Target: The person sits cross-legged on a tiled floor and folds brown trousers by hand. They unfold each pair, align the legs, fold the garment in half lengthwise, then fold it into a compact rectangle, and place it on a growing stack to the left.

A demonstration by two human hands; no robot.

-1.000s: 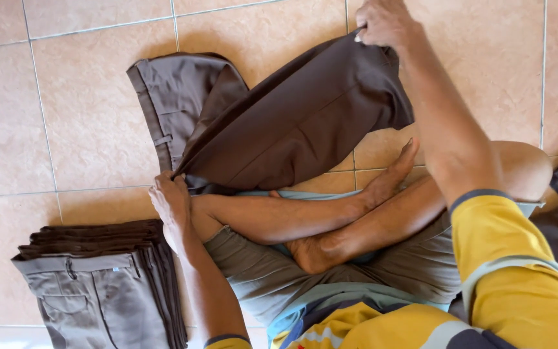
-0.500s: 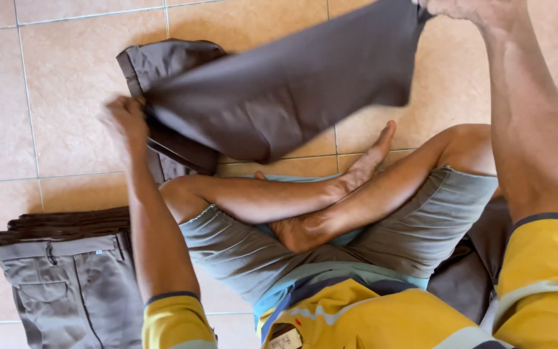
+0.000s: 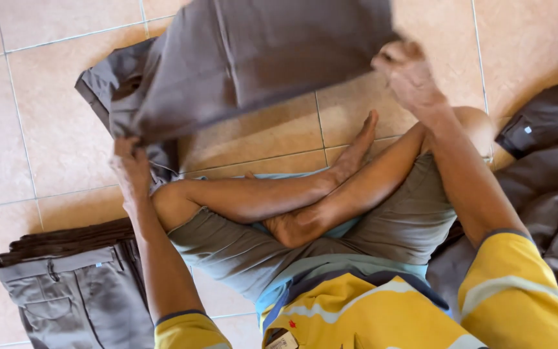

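Note:
A pair of dark grey-brown trousers (image 3: pixel 253 58) is lifted off the tiled floor in front of my crossed legs. My left hand (image 3: pixel 130 169) grips its lower left corner near the waistband. My right hand (image 3: pixel 408 74) holds the right edge of the cloth, slightly blurred. The folded leg part hangs flat between the two hands, and the waist end droops to the floor at the left.
A stack of folded grey trousers (image 3: pixel 75 291) lies on the floor at the lower left. More dark trousers (image 3: pixel 550 168) lie in a loose heap at the right. Beige floor tiles (image 3: pixel 40 110) surround me; my bare feet (image 3: pixel 356 152) are crossed in front.
The trousers have swung lower and toward me. My right hand came down from the top of the view; my left hand took hold of the cloth's lower left corner.

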